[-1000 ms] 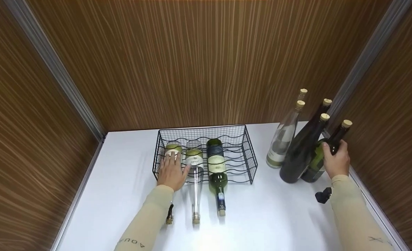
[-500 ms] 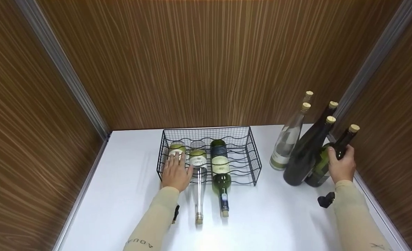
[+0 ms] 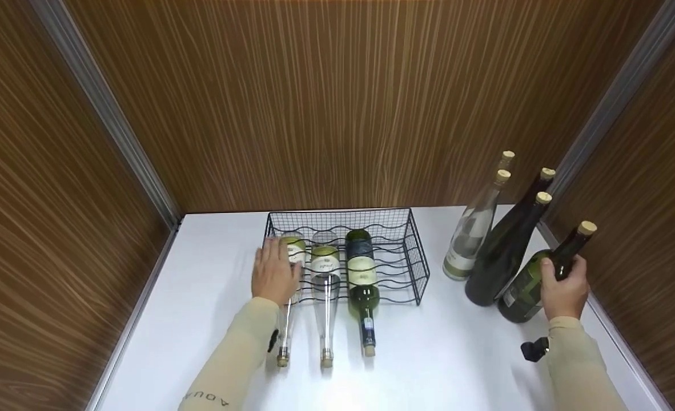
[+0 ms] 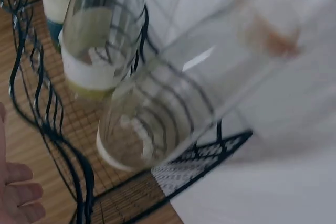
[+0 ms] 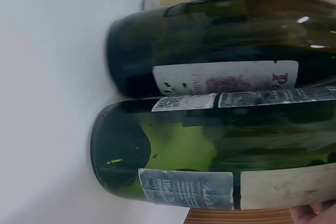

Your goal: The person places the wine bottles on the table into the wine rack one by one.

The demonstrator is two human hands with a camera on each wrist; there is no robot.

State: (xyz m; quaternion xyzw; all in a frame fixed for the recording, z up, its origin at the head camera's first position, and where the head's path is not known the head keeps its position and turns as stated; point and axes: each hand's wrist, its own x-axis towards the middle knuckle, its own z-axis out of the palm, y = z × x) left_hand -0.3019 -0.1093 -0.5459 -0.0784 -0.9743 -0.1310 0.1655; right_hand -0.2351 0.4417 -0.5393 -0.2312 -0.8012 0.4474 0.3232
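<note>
Since three bottles already lie in the black wire rack (image 3: 394,219) and five are outside it, I'd call this a bit under halfway, if they all count. Going left to right, the left hand (image 3: 274,274) has its fingers pretty straight and grips nothing; it's right by the clear glass bottle with a yellow-green and white label (image 3: 296,258), touching or not, can't tell. Next comes a matching clear glass bottle (image 3: 326,285), then a green glass bottle with a cream label (image 3: 362,277), all necks toward the person. Outside the rack, two tall clear corked bottles come first, then two tall dark corked bottles, then the short green corked bottle (image 3: 525,291), with the right hand's (image 3: 566,291) thumb and fingers curled around its upper part. Can't tell if its base is off the white table (image 3: 417,354). Left wrist cam catches the clear bottles' bottoms, which the head view doesn't. Right wrist cam shows a white label with reddish print on the neighbouring dark bottle, but only head view gets the corks.
</note>
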